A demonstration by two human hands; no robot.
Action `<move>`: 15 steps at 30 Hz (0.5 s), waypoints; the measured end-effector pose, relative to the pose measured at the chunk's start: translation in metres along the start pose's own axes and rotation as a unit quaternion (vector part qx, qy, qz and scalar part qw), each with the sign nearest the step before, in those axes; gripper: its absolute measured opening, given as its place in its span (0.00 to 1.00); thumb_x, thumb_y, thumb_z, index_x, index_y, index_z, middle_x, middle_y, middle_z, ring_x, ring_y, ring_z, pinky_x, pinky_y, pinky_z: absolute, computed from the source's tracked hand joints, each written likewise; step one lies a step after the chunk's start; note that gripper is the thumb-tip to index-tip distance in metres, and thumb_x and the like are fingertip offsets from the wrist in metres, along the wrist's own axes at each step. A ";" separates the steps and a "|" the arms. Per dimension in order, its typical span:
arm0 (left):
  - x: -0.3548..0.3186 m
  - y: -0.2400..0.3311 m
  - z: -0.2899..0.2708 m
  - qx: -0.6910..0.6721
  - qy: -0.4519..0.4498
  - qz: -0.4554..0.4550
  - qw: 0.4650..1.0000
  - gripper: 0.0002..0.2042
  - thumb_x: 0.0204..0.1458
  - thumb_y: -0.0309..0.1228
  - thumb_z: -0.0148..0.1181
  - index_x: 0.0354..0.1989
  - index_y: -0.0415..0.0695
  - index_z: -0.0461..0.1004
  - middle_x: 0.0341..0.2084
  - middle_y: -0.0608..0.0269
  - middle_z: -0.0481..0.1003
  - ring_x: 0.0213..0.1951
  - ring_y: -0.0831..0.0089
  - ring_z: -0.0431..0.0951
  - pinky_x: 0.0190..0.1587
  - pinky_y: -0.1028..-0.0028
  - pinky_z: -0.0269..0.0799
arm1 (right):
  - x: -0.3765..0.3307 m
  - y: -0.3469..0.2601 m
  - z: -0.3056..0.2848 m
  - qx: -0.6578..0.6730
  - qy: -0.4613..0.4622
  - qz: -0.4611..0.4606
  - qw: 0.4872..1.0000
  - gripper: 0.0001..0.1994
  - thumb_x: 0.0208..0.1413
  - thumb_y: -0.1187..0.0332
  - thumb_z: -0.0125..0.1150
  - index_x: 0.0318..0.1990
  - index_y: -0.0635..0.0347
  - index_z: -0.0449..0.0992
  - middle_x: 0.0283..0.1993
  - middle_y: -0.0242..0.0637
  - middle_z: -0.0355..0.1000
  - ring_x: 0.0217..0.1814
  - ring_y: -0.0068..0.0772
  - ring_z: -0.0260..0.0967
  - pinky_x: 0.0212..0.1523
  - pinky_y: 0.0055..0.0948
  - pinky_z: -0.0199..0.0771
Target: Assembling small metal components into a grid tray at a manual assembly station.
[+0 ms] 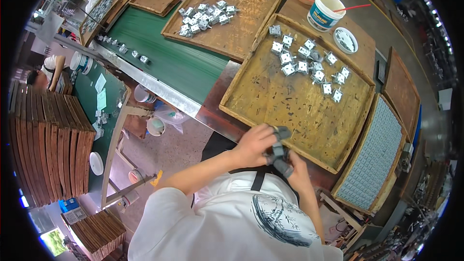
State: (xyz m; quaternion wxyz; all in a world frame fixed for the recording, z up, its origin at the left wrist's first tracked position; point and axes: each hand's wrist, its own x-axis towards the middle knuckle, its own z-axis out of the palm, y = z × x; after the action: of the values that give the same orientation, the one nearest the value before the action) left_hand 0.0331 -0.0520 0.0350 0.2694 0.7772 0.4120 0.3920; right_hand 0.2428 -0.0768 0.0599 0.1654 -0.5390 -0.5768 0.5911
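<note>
Hands, left (253, 146) and right (297, 169), both pinching dark tool (279, 152), long axis roughly upright, tilted.

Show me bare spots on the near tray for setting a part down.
The near tray is bare over its whole lower-left half, from the left rim to the hands at the front edge. Its upper right is crowded with metal parts. The far tray is bare right of and below its own pile.
</note>
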 end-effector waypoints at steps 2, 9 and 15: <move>-0.015 -0.008 -0.015 0.025 0.021 -0.058 0.998 0.29 0.37 0.27 0.67 0.54 0.41 0.71 0.43 0.53 0.73 0.43 0.53 0.72 0.46 0.62 0.70 | -0.013 0.028 0.006 0.049 -0.036 -0.011 0.998 0.17 0.57 0.64 0.61 0.49 0.65 0.72 0.41 0.32 0.73 0.45 0.23 0.67 0.47 0.23 0.67; -0.050 -0.026 -0.045 -0.084 0.005 -0.181 0.980 0.24 0.40 0.27 0.67 0.50 0.40 0.72 0.37 0.54 0.72 0.40 0.58 0.74 0.46 0.67 0.70 | -0.059 0.147 0.001 -0.067 0.017 0.113 0.991 0.26 0.65 0.50 0.43 0.59 0.60 0.69 0.63 0.51 0.63 0.68 0.48 0.56 0.68 0.38 0.50; -0.060 -0.044 -0.024 -0.097 0.005 -0.160 0.982 0.23 0.40 0.27 0.68 0.49 0.40 0.72 0.39 0.54 0.73 0.43 0.59 0.75 0.47 0.69 0.70 | 0.016 0.176 0.003 -0.214 -0.172 0.145 0.951 0.29 0.61 0.48 0.45 0.65 0.56 0.63 0.70 0.50 0.55 0.72 0.50 0.48 0.71 0.40 0.45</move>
State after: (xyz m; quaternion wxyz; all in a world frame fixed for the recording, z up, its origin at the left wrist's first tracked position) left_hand -0.0268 -0.0781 -0.0074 0.4009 0.6694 0.4921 0.3861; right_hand 0.3094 -0.1139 -0.0993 -0.1428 -0.5299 -0.6253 0.5549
